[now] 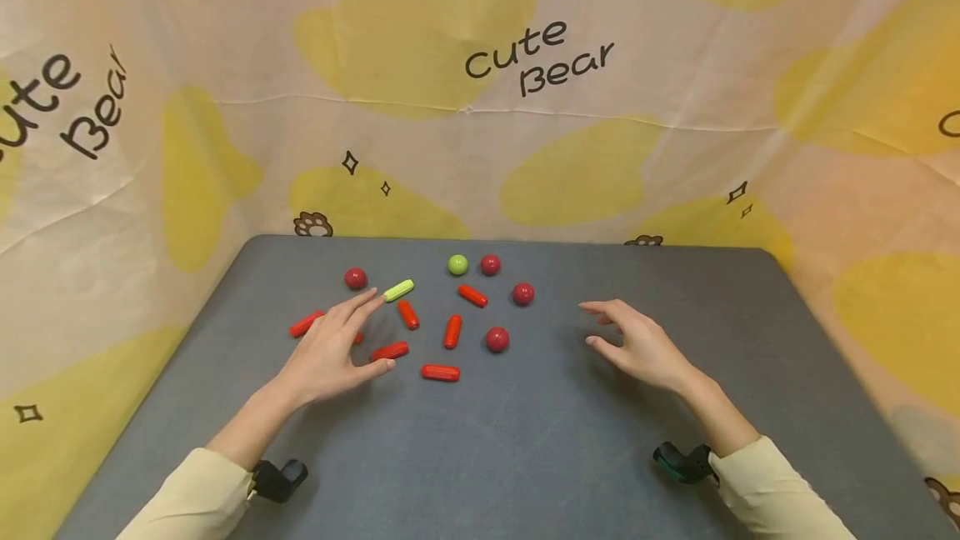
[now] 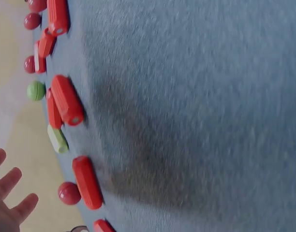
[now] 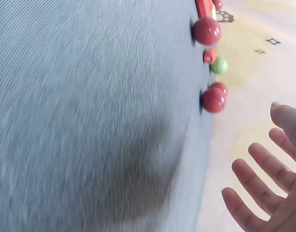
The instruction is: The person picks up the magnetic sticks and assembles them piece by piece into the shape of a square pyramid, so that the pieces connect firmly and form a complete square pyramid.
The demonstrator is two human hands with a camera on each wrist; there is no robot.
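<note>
The left hand (image 1: 330, 352) hovers low over the bench (image 1: 525, 440) with its fingers spread and relaxed, holding nothing. Its fingertips reach toward a yellow-green capsule (image 1: 399, 290), which lies just beyond the index finger, and its thumb ends just beside a red capsule (image 1: 390, 350). Another red capsule (image 1: 306, 323) lies just left of the hand, and a small bit of red shows at the edge of the palm, mostly hidden. In the left wrist view the fingers (image 2: 10, 198) are straight and apart, with red capsules and balls lined up along the grey surface near them.

The right hand (image 1: 637, 344) is also wide and relaxed, fingers slightly curved and pointing left, gripping nothing. It sits well apart from the scattered pieces; the nearest to it are a dark red ball (image 1: 497, 339) and a second red ball (image 1: 522, 293), both to its left.

Between the hands, closer to the left one, lie more red capsules: one near the bench middle (image 1: 440, 372), one upright-looking (image 1: 452, 331), one slanted (image 1: 408, 314) and one farther back (image 1: 472, 295). Behind them sit a green ball (image 1: 457, 264), a red ball beside it (image 1: 491, 264), and a red ball off to the left (image 1: 355, 277). A yellow-patterned cloth (image 1: 525, 65) printed "cute Bear" hangs behind the bench.
</note>
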